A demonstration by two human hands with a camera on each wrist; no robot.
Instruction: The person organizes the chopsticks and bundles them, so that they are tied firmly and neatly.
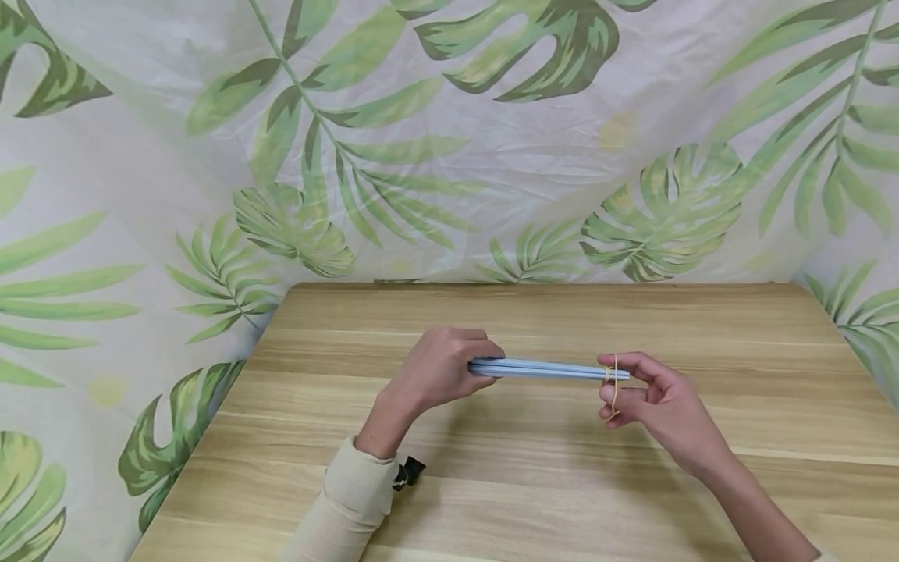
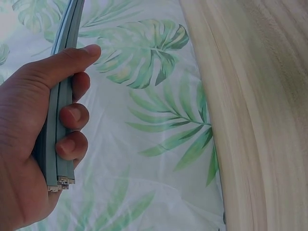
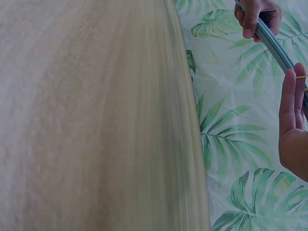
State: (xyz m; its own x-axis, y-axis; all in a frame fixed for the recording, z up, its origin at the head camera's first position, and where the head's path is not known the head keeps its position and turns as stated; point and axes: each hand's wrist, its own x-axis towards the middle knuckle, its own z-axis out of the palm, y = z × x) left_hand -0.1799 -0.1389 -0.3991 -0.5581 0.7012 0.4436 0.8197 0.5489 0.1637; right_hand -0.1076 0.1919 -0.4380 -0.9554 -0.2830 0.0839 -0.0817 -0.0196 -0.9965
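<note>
My left hand (image 1: 438, 367) grips a bundle of light blue chopsticks (image 1: 544, 368) near its thicker end, held level above the table. In the left wrist view, the fingers wrap round the chopsticks (image 2: 61, 108), and their square, silvery ends stick out below the palm. A yellow rubber band (image 1: 616, 398) is looped round the thin end of the bundle. My right hand (image 1: 667, 406) holds the band's loose loop stretched between its fingers at that end. The right wrist view shows the band crossing the fingers (image 3: 288, 98) of this hand, which is cut off at the frame edge.
Beneath both hands lies a wood-grain table (image 1: 534, 484). A leaf-patterned cloth (image 1: 492, 172) hangs behind it and along its sides. A small black object (image 1: 410, 472) shows beside the left sleeve (image 1: 351, 488).
</note>
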